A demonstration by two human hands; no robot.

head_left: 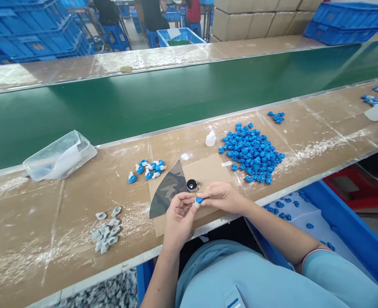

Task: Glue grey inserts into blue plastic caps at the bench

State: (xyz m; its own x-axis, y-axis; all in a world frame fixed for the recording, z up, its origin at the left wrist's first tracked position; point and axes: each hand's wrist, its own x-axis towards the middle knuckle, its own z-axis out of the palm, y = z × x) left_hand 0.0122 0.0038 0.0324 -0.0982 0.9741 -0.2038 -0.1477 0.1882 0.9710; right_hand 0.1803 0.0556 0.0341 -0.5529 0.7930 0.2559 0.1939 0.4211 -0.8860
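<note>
Brown bench point(70, 214), one blue piece point(199, 199) pinched near its front edge

Behind the bench top runs a green belt point(137, 96). On the near side, the left hand point(180, 216) and the right hand point(225, 197) meet at the blue piece, both grasping it with the fingertips. It lies directly between them, to the right of the left hand and at the leftmost tips of the right, so neither is clearly nearer. A pale part point(195, 204) shows at its lower left, by the left thumb; its long axis seems to slant from there up to the right, though it is too small to be sure.

Beyond the right hand lies a heap of blue pieces point(253, 149); grey pieces point(107, 231) lie well to the left of the left hand. Just past the fingertips is a round black thing point(191, 185), its use unclear, at the edge of a camouflage patch point(169, 190).

Fingers hide the underside of the blue piece, and whether the pale part is joined to it cannot be told. The right arm covers some of the blue bin point(355, 231) below.
</note>
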